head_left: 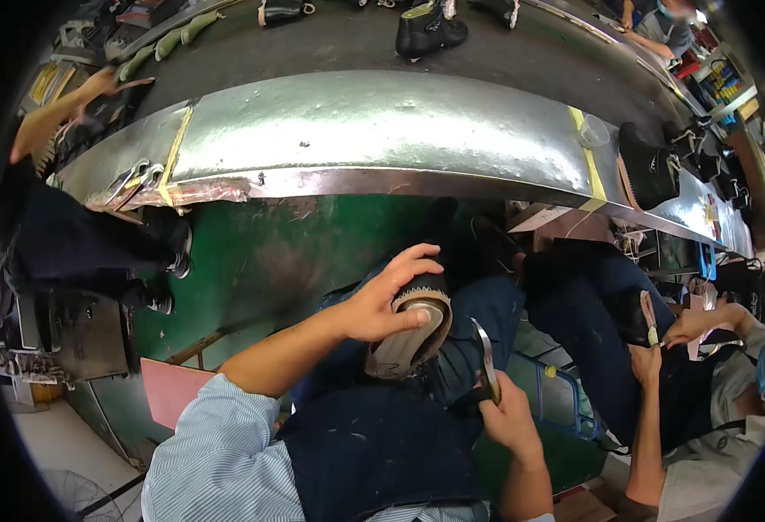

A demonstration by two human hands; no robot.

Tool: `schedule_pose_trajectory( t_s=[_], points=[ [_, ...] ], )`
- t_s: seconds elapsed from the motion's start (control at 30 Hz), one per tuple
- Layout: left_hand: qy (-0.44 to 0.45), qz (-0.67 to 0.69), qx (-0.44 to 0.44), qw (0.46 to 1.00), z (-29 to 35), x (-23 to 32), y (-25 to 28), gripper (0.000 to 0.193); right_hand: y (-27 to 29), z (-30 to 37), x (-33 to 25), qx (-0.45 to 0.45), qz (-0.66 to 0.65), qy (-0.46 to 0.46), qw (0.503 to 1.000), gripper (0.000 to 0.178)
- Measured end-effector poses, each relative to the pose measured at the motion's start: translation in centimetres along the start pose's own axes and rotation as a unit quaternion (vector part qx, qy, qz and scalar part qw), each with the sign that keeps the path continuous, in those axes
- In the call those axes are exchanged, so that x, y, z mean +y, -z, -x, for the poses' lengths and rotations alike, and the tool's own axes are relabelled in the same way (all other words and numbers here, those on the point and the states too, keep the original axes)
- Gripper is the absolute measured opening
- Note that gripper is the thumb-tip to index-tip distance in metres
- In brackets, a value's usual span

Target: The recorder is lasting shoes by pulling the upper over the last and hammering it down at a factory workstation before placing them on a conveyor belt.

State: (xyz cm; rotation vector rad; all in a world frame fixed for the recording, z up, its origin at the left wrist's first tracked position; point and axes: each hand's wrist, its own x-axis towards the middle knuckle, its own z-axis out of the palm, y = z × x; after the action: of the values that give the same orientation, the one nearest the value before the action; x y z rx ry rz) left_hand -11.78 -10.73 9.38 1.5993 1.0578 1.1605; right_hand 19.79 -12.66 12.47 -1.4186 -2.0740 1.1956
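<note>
Over my lap, my left hand [384,300] is wrapped round a dark shoe upper on a last [408,344], its bottom facing up. A pale, saw-toothed edge runs round the tip, and my thumb lies across that edge. To the right, my right hand [511,413] grips a hand tool with a curved shiny metal head [484,344] and a yellowish part near the fingers. The metal head stands close to the shoe's right side, apart from it. My palm hides most of the tool's handle.
Ahead runs a bench with a metal edge [356,122] and a dark belt [313,56] bearing black shoes [430,33]. A plastic cup [593,132] and a black boot [646,170] stand on its right. Co-workers sit close on both sides; the right one holds a shoe [630,317].
</note>
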Motion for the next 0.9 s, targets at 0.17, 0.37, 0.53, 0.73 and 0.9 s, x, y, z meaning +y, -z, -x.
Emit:
schedule_pose_trajectory(
  t_s=[0.17,0.37,0.53,0.73,0.9],
  points=[
    [0.023,0.001,0.032,0.999,1.3,-1.3,1.0,0.061,2.9,-0.2,2.5,-0.173,0.05,-0.194,0.964,0.038],
    [0.071,0.065,0.076,0.992,2.2,-3.5,1.9,0.059,7.7,5.0,9.8,-0.076,0.318,-0.173,0.929,0.044],
    [0.079,0.072,0.057,0.993,1.2,-4.0,1.5,0.056,7.6,6.0,6.2,-0.033,0.234,-0.182,0.954,0.035],
    [0.097,0.068,0.032,0.992,0.0,-4.1,0.5,0.053,0.2,-1.2,-1.5,-0.178,-0.239,-0.122,0.947,0.031],
    [0.065,0.02,0.015,0.998,-0.1,-4.0,0.6,0.051,-2.6,-6.1,-2.8,-0.261,-0.318,-0.088,0.907,0.036]
  ],
)
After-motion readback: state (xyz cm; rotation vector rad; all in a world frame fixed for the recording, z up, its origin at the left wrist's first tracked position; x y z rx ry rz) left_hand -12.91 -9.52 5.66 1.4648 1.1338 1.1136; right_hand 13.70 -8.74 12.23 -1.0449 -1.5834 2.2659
